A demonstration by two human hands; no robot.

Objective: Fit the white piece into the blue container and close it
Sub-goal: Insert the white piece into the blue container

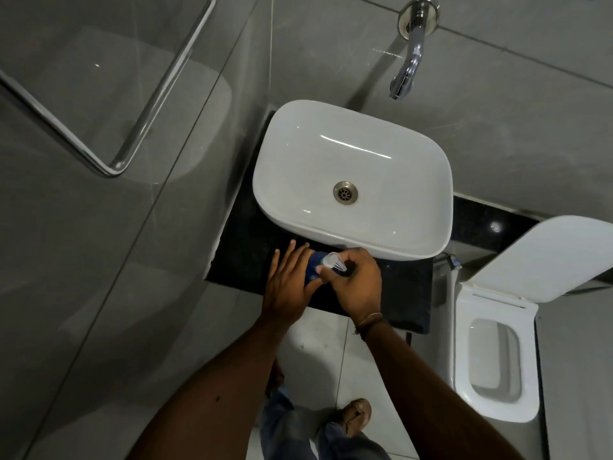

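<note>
The white piece [332, 261] is pinched by the curled fingers [352, 257] of the right hand [357, 282] at the top of the blue container [312, 272]. The container is touched by the straight fingers [286, 258] of the left hand [288, 288], on the black counter [245, 257] just in front of the sink [434, 207].

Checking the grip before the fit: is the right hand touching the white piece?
Touching. The head view shows the right hand with its thumb and fingertips pinched round the white piece, with no gap between them.

White piece [332, 260], blue container [312, 271] between hands [288, 287] [357, 287]
</note>
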